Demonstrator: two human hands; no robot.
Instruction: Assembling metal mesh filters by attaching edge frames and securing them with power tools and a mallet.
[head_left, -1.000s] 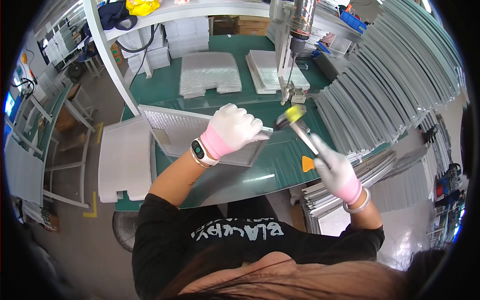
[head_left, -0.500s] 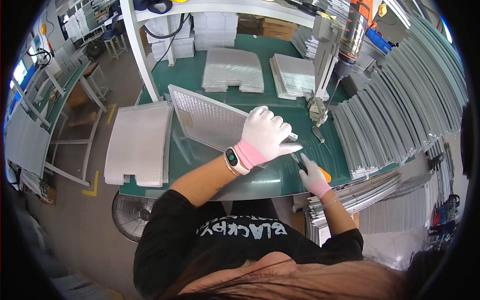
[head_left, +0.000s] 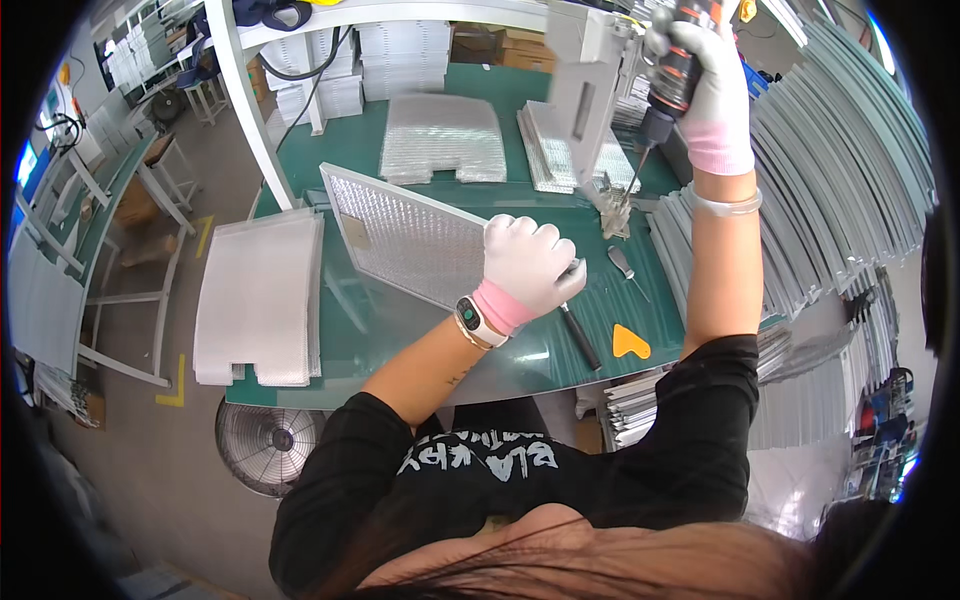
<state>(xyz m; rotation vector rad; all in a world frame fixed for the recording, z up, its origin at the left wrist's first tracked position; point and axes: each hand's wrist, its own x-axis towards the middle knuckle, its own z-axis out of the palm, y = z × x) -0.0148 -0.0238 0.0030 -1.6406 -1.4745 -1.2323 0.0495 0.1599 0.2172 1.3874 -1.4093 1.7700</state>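
My left hand (head_left: 528, 265), in a white glove with a pink cuff, is closed round the right-hand edge of a framed mesh panel (head_left: 410, 238), which stands tilted on the green bench. My right hand (head_left: 718, 98), gloved alike, wraps round the orange and black power drill (head_left: 668, 100). Its long thin bit points down at a small metal fixture (head_left: 614, 214). A white metal stand (head_left: 583, 95) beside the drill is smeared by motion. Just below my left hand lies a black-handled tool (head_left: 580, 338), its head partly hidden. A screwdriver (head_left: 622, 262) and an orange scraper (head_left: 630, 342) lie to its right.
White mesh sheets lie stacked at the left (head_left: 258, 300), at the back (head_left: 442, 135) and beside the stand (head_left: 560, 150). A long row of grey frames (head_left: 830, 190) curves along the right. A white shelf post (head_left: 250, 110) rises at the back left; a floor fan (head_left: 268, 445) stands below the bench.
My right hand has let go of the black-handled tool, left on the bench, and moved up to grip the drill. The stand beside the drill has shifted. My left hand still holds the panel.
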